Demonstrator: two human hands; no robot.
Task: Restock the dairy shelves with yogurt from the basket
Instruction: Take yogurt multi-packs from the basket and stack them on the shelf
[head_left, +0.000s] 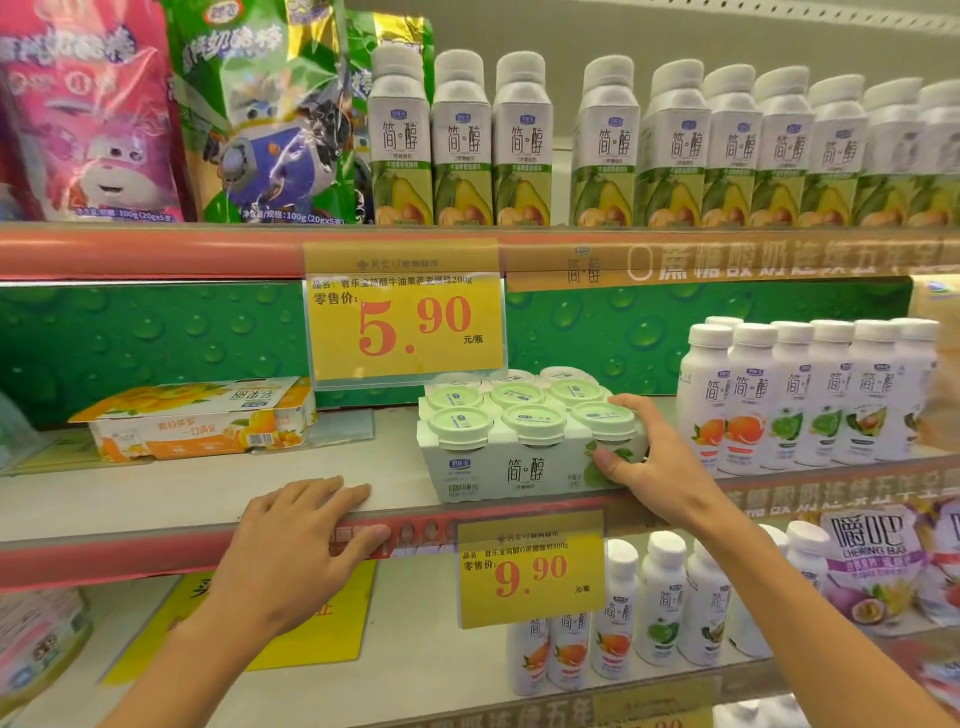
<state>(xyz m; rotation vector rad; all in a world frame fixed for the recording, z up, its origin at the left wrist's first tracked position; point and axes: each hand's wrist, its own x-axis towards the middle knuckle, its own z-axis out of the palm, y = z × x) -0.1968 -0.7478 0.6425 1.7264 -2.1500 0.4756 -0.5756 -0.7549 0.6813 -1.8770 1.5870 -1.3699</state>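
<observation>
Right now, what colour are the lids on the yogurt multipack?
Pale green lids, head view.

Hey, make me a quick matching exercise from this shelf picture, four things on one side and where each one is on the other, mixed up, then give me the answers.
Things:
1. green-lidded yogurt multipack
2. orange yogurt pack
3. left hand
4. avocado yogurt bottles

Places:
A. top shelf
B. resting on the middle shelf's front edge
C. gripped by the right hand
D. middle shelf, far left

Pairs: 1-C, 2-D, 3-B, 4-A
</observation>
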